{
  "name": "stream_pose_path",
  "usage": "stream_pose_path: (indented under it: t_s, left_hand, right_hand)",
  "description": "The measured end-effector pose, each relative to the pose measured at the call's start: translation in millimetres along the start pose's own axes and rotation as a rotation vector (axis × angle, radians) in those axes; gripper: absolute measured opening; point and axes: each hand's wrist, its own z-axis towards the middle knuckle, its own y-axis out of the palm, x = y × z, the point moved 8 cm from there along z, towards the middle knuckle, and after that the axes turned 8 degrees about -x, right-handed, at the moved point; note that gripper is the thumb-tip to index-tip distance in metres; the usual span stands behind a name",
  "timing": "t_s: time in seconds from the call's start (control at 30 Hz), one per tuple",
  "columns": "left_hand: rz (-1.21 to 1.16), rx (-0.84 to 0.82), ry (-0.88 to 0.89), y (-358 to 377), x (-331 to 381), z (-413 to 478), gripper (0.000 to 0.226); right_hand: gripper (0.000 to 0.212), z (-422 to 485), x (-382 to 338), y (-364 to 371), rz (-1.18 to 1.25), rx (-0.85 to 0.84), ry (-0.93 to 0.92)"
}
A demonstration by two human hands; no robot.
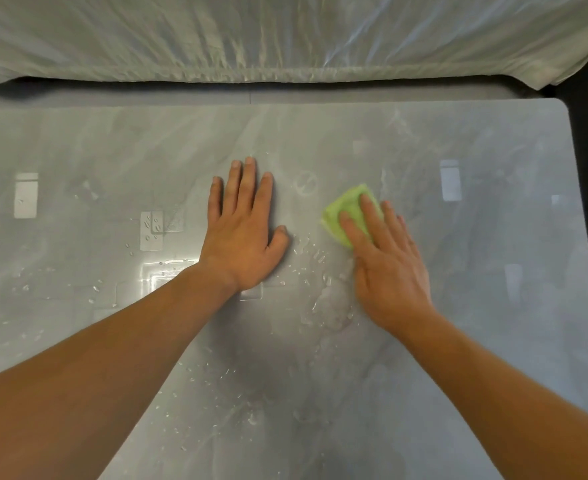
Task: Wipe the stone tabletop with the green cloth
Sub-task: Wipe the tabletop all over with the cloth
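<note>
The grey stone tabletop [476, 237] fills most of the view, glossy, with water drops and a small puddle near its middle. A folded green cloth [346, 207] lies flat on it right of centre. My right hand [386, 258] presses down on the cloth with fingers spread over it; only the cloth's far left part shows. My left hand [242, 233] rests flat on the stone to the left of the cloth, palm down, fingers apart, holding nothing.
Water drops [306, 251] are scattered between the hands and toward the near edge. A sofa under clear plastic sheeting [285, 39] runs along the table's far side. The table's rounded far right corner [562, 105] borders a dark gap.
</note>
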Motion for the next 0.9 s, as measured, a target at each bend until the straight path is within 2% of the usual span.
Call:
stream_pose_path:
  t_s: [0.1,0.13,0.17,0.27,0.33,0.4,0.5,0.53,0.57,0.67,0.7,0.77,0.83,0.9]
  left_hand:
    - [-0.027,-0.023,0.024,-1.8,0.6,-3.2,0.074]
    - [-0.036,-0.022,0.031,-3.1,0.7,-6.8,0.072]
    - [-0.042,-0.017,0.037,-3.9,1.0,-11.8,0.069]
    - [-0.056,-0.019,0.021,1.0,3.3,-34.1,0.066]
    - [-0.060,-0.037,-0.021,9.0,1.4,-47.7,0.068]
    - [-0.054,-0.046,-0.043,16.5,-1.2,-54.8,0.068]
    - [-0.069,-0.062,-0.035,22.2,-4.8,-54.8,0.068]
    - [-0.077,-0.069,-0.031,22.6,-5.5,-54.3,0.069]
    - [-0.085,-0.076,-0.026,22.6,-5.8,-54.3,0.069]
    - [-0.096,-0.090,-0.011,22.0,-5.6,-54.9,0.069]
    - [-0.093,-0.092,-0.010,22.4,-5.7,-55.3,0.069]
    - [-0.078,-0.086,-0.012,23.4,-6.1,-54.6,0.070]
    - [-0.064,-0.081,-0.015,24.7,-5.9,-54.4,0.070]
    - [-0.058,-0.081,-0.015,25.5,-6.5,-54.5,0.071]
  right_hand:
    - [0.067,-6.5,15.6,-6.1,0.114,0.101,0.272]
    - [0.068,-11.7,7.7,-3.1,0.120,0.123,0.314]
    - [0.070,-17.1,-5.5,2.5,0.108,0.125,0.299]
    - [0.072,-27.9,-42.9,20.1,0.021,0.043,0.058]
    - [0.072,-16.1,-41.6,16.5,-0.020,0.007,-0.037]
    - [0.071,10.9,-29.8,4.9,-0.012,0.017,0.019]
    - [0.071,46.8,-24.9,-9.3,0.071,0.069,0.240]
    - [0.074,50.4,-33.0,-6.8,0.065,0.065,0.245]
    - [0.076,49.4,-45.4,-1.8,0.037,0.047,0.182]
    - [0.074,30.6,-71.7,13.9,-0.073,-0.037,-0.166]
    - [0.071,31.4,-67.0,12.4,-0.096,-0.055,-0.209]
    - [0.069,48.8,-46.6,3.4,-0.082,-0.042,-0.111]
    - [0.070,62.7,-34.8,-6.5,-0.015,0.001,0.101]
    - [0.074,58.3,-47.7,-4.7,0.000,0.024,0.142]
